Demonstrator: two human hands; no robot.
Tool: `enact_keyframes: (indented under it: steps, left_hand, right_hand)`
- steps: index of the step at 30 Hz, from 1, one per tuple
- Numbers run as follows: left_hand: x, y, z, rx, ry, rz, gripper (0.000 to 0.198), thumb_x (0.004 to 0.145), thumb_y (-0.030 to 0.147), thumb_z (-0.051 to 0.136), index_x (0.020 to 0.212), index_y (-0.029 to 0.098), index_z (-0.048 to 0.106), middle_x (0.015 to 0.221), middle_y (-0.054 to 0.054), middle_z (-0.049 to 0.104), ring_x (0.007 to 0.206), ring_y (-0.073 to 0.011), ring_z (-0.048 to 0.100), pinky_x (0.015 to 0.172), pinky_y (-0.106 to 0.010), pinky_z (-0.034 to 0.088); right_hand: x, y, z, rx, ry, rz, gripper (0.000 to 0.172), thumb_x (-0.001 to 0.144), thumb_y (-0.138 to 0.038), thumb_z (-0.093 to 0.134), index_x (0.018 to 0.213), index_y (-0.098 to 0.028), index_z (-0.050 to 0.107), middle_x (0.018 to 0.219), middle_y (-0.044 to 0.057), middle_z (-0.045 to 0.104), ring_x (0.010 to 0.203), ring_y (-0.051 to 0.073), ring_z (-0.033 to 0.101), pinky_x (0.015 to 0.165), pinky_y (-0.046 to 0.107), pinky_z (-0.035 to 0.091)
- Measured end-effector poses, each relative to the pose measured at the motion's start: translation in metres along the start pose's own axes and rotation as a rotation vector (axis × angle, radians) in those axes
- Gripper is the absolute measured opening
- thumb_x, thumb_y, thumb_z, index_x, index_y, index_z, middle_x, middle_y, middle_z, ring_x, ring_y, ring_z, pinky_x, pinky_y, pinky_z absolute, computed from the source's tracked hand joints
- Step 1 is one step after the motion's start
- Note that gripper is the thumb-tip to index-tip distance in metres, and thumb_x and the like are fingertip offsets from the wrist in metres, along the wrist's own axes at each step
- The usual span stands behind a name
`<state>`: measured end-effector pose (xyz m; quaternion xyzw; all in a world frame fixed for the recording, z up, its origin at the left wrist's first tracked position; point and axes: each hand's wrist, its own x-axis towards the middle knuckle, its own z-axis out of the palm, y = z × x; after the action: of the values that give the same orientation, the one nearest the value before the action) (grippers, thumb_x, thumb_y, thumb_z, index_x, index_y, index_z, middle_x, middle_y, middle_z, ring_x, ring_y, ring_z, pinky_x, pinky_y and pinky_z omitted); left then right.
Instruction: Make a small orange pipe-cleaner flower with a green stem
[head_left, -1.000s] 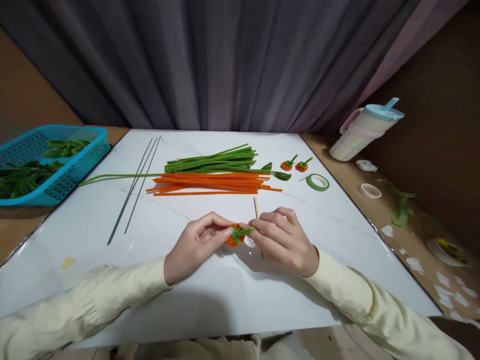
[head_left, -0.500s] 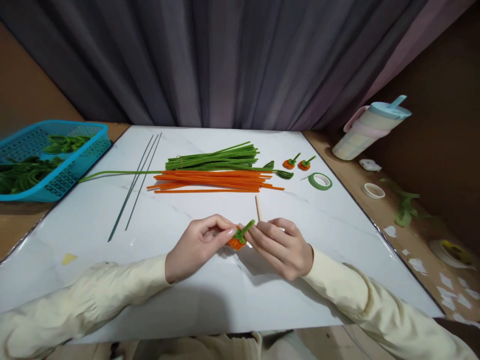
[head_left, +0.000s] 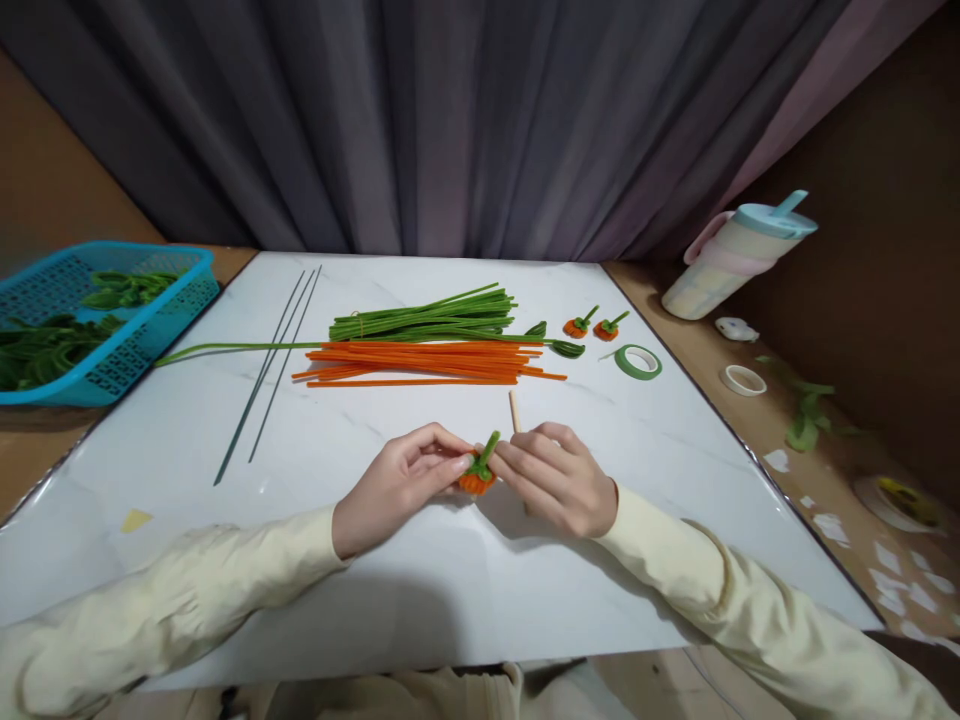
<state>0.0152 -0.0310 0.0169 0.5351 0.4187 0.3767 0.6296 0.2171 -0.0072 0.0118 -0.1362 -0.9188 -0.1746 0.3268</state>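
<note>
A small orange pipe-cleaner pumpkin (head_left: pixel 477 480) with a green stem sits between both my hands, low over the white table (head_left: pixel 375 560). My left hand (head_left: pixel 401 485) pinches its left side with thumb and fingers. From the right, my right hand (head_left: pixel 559 475) has curled fingers pressed to the pumpkin at the green stem, which points up. A short wooden stick (head_left: pixel 514 410) pokes out from behind my right hand. Further back lie a bundle of orange pipe cleaners (head_left: pixel 427 364) and a bundle of green pipe cleaners (head_left: pixel 424 320).
Two finished small pumpkins (head_left: pixel 594 326) and a green tape roll (head_left: pixel 638 361) lie at the back right. Thin dark wires (head_left: pixel 268 372) lie to the left. A blue basket (head_left: pixel 90 320) of green pieces stands at the far left. A tumbler (head_left: pixel 731 255) and a white tape ring (head_left: pixel 742 380) are beyond the right edge.
The green stem has gone from lying sideways to pointing up. My right hand's fingers shifted along it, staying at the pumpkin. My left hand has kept its pinch.
</note>
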Motion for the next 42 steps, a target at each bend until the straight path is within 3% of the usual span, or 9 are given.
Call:
enact_keyframes:
  steps: [4,8,13,18,27,32,36,42]
  left_hand:
    - [0.004,-0.006,-0.004,0.095,0.096,0.126,0.026,0.082,0.029,0.058,0.105,0.017,0.060,0.104,-0.008,0.064,0.092,-0.0171,0.062,0.078,-0.028,0.052]
    - [0.007,-0.014,-0.009,0.315,0.103,0.273,0.026,0.087,0.026,0.050,0.110,0.021,0.062,0.106,-0.007,0.062,0.097,-0.0169,0.058,0.081,-0.028,0.050]
    - [0.006,-0.019,-0.008,0.504,0.085,0.382,0.026,0.088,0.021,0.047,0.110,0.021,0.062,0.100,-0.008,0.062,0.091,-0.0166,0.059,0.074,-0.026,0.050]
    - [0.004,-0.022,-0.005,0.539,0.079,0.416,0.025,0.087,0.018,0.048,0.108,0.019,0.061,0.098,-0.008,0.062,0.089,-0.0160,0.061,0.068,-0.023,0.052]
    - [0.001,-0.026,-0.002,0.499,0.023,0.460,0.022,0.085,0.016,0.050,0.105,0.019,0.060,0.101,-0.008,0.061,0.089,-0.0146,0.061,0.070,-0.022,0.053]
    - [0.001,-0.023,0.000,0.222,0.061,0.188,0.015,0.084,0.027,0.054,0.094,0.018,0.048,0.089,-0.003,0.062,0.076,-0.0125,0.063,0.066,-0.023,0.053]
    - [0.005,-0.020,0.001,-0.038,0.057,-0.022,0.027,0.081,0.034,0.058,0.087,0.020,0.037,0.072,0.002,0.062,0.066,-0.0116,0.063,0.061,-0.023,0.051]
    - [0.010,-0.016,0.001,-0.122,0.031,-0.131,0.036,0.075,0.038,0.065,0.090,0.018,0.039,0.068,0.001,0.065,0.062,-0.0133,0.065,0.062,-0.028,0.054]
  right_hand:
    - [0.003,0.005,-0.001,0.293,0.037,0.481,0.019,0.088,-0.012,0.042,0.095,-0.016,0.059,0.085,0.009,0.066,0.077,0.018,0.057,0.067,0.034,0.043]
    - [0.011,0.005,-0.007,0.761,-0.148,1.000,0.015,0.084,-0.028,0.055,0.078,-0.017,0.061,0.073,0.004,0.063,0.066,0.013,0.054,0.062,0.027,0.044]
    - [0.014,-0.002,-0.004,1.261,-0.328,1.269,0.028,0.080,-0.041,0.058,0.075,-0.013,0.061,0.063,0.000,0.056,0.056,0.009,0.050,0.051,0.022,0.041]
    - [0.015,-0.006,0.000,1.479,-0.401,1.399,0.033,0.081,-0.041,0.057,0.069,-0.011,0.058,0.059,0.001,0.057,0.050,0.006,0.050,0.045,0.018,0.039]
    - [0.015,-0.007,0.001,1.482,-0.359,1.495,0.033,0.072,-0.042,0.065,0.078,-0.010,0.059,0.062,0.000,0.056,0.050,0.008,0.053,0.041,0.018,0.042]
    - [0.017,-0.008,-0.001,1.422,-0.360,1.452,0.035,0.070,-0.044,0.067,0.076,-0.010,0.061,0.058,0.000,0.055,0.048,0.007,0.050,0.039,0.018,0.041]
    - [0.019,-0.009,-0.003,1.384,-0.362,1.403,0.027,0.073,-0.038,0.065,0.074,-0.011,0.061,0.058,-0.001,0.054,0.048,0.007,0.048,0.039,0.017,0.040]
    - [0.018,-0.012,-0.002,1.273,-0.394,1.350,0.017,0.076,-0.030,0.060,0.074,-0.013,0.061,0.056,-0.002,0.053,0.045,0.007,0.046,0.040,0.018,0.040]
